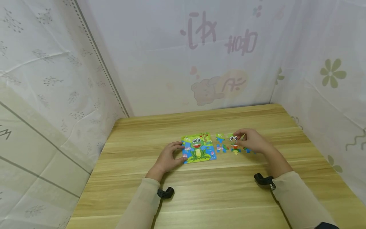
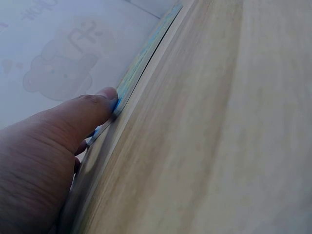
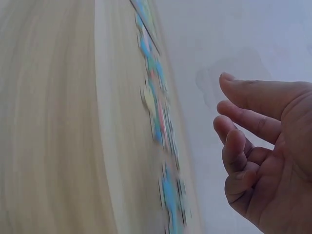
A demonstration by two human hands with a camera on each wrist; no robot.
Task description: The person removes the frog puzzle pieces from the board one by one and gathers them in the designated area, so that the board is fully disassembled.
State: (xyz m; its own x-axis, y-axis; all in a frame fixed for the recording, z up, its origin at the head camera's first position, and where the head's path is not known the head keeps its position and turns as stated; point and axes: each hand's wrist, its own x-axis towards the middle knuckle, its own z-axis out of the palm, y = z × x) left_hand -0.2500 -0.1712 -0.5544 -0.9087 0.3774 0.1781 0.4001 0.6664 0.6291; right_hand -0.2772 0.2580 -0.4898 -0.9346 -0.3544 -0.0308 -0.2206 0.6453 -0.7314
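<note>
In the head view, the left sleeve and the right sleeve lie nearest the camera, each with a black clip at the wrist. Beyond them the table stretches away to a pale printed cloth. The picture board, showing a green frog, lies flat between the two hands, nearer to the left one. The left hand sits at the board's left edge, thumb and fingers spread apart and their tips touching it, the thumb near the lower corner and the fingers higher up. Just beside the board's right edge lie the puzzle pieces, loose on the table, with parts of a similar frog on them. The right hand is over the right side of these pieces and partly hides them, thumb and forefinger apart. In the left wrist view, the left hand is closest, its thumb tip resting on the edge of the board, which appears as a thin slanting strip; the other fingers are mostly hidden behind the thumb. In the right wrist view, the right hand is held loosely with nothing between thumb and fingers, the thumb extended and the lower fingers curled in. The pieces form a blurred row beside it, apart from the fingertips, and a corner of the board shows at the top.
</note>
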